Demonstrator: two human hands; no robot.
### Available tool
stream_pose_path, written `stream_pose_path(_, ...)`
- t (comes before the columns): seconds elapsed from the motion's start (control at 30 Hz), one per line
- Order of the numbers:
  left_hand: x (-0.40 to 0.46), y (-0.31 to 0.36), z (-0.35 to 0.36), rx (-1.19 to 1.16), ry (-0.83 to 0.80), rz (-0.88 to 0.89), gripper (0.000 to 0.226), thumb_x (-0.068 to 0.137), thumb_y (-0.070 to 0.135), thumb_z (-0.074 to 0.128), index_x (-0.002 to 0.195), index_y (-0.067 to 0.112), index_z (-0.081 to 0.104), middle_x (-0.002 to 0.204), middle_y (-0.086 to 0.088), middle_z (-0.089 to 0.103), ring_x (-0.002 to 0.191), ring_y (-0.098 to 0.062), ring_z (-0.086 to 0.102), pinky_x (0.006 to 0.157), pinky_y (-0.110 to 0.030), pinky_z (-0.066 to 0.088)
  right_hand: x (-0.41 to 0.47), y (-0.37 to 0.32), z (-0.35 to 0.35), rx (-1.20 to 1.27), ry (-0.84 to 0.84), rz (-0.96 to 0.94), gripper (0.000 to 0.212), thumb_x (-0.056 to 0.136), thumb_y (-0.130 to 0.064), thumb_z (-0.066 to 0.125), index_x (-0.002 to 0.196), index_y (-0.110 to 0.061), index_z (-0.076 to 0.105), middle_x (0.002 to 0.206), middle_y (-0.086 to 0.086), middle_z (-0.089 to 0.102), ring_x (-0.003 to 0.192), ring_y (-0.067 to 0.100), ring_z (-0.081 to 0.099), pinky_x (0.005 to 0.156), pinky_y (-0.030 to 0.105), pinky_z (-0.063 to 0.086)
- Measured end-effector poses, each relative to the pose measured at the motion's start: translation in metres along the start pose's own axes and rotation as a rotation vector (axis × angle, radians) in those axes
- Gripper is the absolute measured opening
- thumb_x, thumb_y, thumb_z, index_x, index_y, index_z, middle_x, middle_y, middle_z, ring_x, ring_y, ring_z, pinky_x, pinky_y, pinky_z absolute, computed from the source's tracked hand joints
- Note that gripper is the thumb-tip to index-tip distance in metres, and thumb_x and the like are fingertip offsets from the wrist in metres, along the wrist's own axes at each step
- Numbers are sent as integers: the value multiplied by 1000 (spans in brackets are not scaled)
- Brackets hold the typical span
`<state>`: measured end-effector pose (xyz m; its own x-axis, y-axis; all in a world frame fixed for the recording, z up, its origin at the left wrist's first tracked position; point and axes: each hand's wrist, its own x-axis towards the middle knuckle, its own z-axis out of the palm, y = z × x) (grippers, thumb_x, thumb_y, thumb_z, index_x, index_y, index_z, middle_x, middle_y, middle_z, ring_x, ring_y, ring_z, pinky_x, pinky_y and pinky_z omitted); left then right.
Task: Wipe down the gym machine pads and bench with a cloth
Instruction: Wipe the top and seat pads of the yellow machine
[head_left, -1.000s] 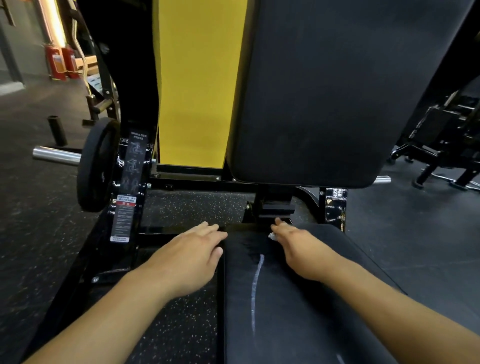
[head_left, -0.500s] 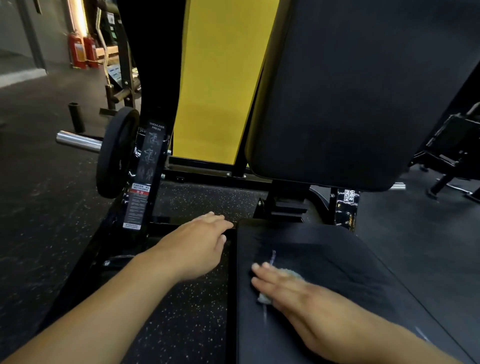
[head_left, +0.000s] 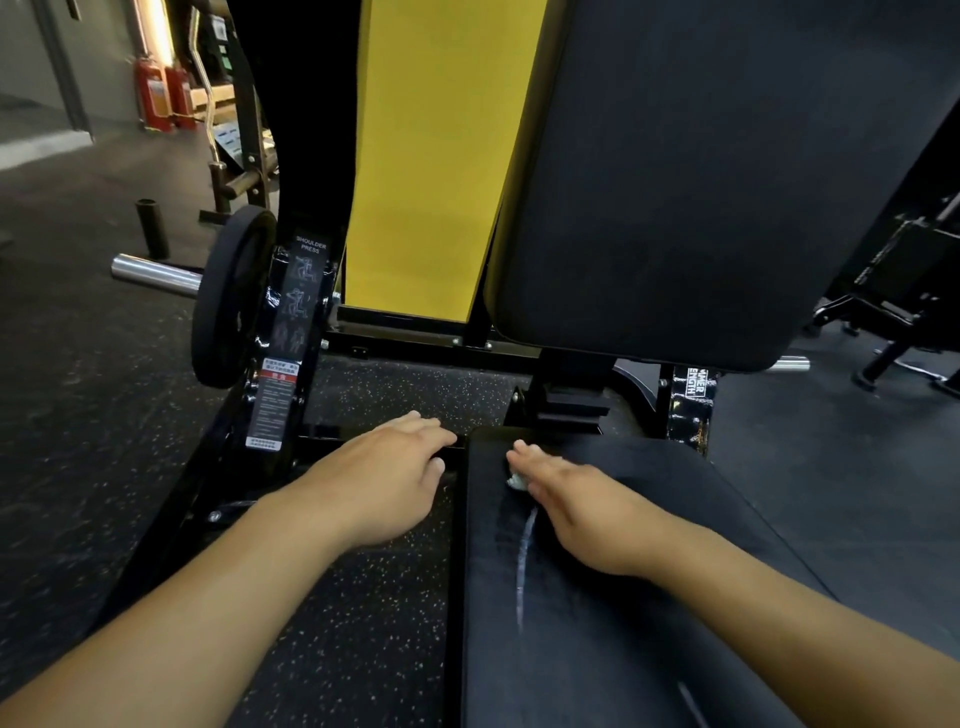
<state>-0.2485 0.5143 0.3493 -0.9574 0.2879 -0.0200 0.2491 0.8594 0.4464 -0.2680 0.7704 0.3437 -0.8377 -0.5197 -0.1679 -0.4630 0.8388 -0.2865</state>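
The black seat pad (head_left: 613, 613) of a shoulder press machine fills the lower middle, with the tall black back pad (head_left: 701, 182) rising behind it. My right hand (head_left: 576, 499) lies flat near the seat's far left corner, fingers straight, pressing a small pale cloth (head_left: 517, 482) that peeks out under the fingers. A thin wet streak runs down the seat behind the hand. My left hand (head_left: 384, 478) rests with relaxed fingers beside the seat's left edge, fingertips on the black frame bar.
A black weight plate (head_left: 228, 296) on a chrome sleeve stands at the left by the labelled frame post (head_left: 291, 332). A yellow panel (head_left: 431, 156) rises behind. Speckled rubber floor surrounds the machine. Other black equipment (head_left: 893, 291) stands at the right; red extinguishers (head_left: 156, 93) far left.
My right hand slid the cloth back along the seat half a second ago, then forward again to the seat's far left corner. The left hand stayed by the seat's edge.
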Motion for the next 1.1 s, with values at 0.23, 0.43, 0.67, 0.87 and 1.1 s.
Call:
stream_pose_path(0.23,9,7,4,0,11,9,46,109,35,36,156,36,36,167,16,24,155,-2,7,125,-32,17,-70,-31,11,82,-29,-278,50,108,-18,38,158,-25,36,166,-17,20,151,-8,9,125,22,13)
stream_pose_path(0.43,17,12,8,-5,16,21,45,109,33,37,154,34,39,165,15,28,155,-3,10,125,-31,18,-71,-15,8,-62,-63,-392,67,97,0,41,160,-23,31,169,-13,12,155,0,3,126,23,7)
stream_pose_path(0.67,17,17,11,-13,2,13,46,109,34,35,155,34,38,165,16,27,155,-2,9,126,-32,19,8,40,-12,-119,53,-90,68,97,4,39,161,-18,27,169,-5,12,153,5,3,127,30,10)
stream_pose_path(0.87,16,15,7,6,-12,-1,45,110,31,36,155,34,39,164,14,30,155,-5,12,126,-34,19,-1,19,-2,-65,64,-68,60,103,-3,40,160,-22,31,167,-10,19,153,3,13,126,29,16)
stream_pose_path(1.1,17,13,6,-14,-1,-9,45,109,30,38,154,34,40,164,12,32,156,-6,13,126,-39,21,-75,-41,29,38,-125,-370,50,108,-12,36,158,-15,35,168,-6,19,156,6,10,126,24,4)
